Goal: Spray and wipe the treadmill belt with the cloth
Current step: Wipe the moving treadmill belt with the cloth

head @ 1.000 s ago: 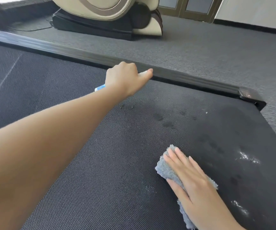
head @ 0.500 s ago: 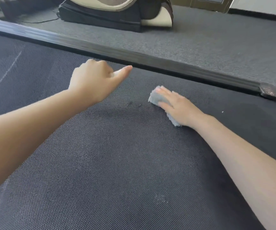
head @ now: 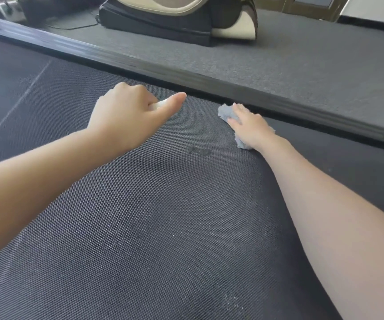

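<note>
Two hands: the left hand (head: 126, 116) and the right hand (head: 251, 128). One grey cloth (head: 226, 114), one treadmill belt (head: 163, 227), one side rail (head: 209, 82), one massage chair (head: 186, 19).

Treadmill belt (head: 163, 227): dark grey, fine woven mesh texture, lying flat, filling most of the view from 6 to 10 o'clock. Small cluster of dark wet spots (head: 199, 151) just above frame centre. Faint pale speckling near 5 o'clock. Thin light line crosses the belt diagonally at 10 o'clock.

Cloth (head: 226, 114): blue-grey, fluffy, crumpled, lying on the belt at 1 o'clock of centre, just beside the belt's far edge. Middle portion hidden; ends visible.
</note>
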`<state>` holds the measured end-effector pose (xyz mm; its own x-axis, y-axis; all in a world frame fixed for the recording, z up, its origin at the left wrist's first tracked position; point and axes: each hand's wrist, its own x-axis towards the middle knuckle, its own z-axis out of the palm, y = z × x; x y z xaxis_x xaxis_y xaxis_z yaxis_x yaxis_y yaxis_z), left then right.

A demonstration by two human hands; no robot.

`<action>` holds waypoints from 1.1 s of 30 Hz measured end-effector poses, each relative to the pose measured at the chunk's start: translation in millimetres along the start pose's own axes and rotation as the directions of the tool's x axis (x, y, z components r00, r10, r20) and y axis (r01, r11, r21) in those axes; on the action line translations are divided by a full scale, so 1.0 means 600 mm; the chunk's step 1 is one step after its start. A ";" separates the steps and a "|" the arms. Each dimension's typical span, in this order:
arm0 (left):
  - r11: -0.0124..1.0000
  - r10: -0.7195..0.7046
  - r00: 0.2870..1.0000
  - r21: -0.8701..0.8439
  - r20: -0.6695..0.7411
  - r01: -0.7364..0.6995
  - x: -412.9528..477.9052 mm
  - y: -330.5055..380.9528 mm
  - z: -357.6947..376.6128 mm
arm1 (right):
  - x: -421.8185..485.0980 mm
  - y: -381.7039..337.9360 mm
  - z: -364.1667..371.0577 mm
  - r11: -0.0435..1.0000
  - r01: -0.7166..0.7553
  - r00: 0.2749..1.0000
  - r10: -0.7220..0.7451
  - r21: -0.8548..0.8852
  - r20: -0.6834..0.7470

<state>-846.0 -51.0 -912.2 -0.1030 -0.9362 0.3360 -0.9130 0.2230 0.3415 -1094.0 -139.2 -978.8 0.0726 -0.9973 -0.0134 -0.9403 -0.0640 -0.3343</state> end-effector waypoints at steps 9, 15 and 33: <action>1.000 -0.009 1.000 0.014 0.006 0.009 -0.031 -0.001 -0.031 | -0.210 -0.163 0.030 0.819 0.571 0.815 -0.573 0.057 0.085; 0.999 -0.031 0.999 0.032 0.025 0.030 -0.065 -0.013 -0.061 | -0.368 -0.192 0.072 0.674 0.712 0.664 -0.737 0.195 0.123; 0.997 -0.059 0.998 0.043 0.018 0.059 -0.117 -0.039 -0.098 | -0.353 -0.145 0.079 0.515 0.856 0.515 -0.841 -0.046 0.167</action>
<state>-794.0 25.5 -892.5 -0.0557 -0.9526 0.2990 -0.9335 0.1560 0.3229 -1011.9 79.1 -991.8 0.8836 -0.4535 0.1167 -0.4374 -0.8882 -0.1402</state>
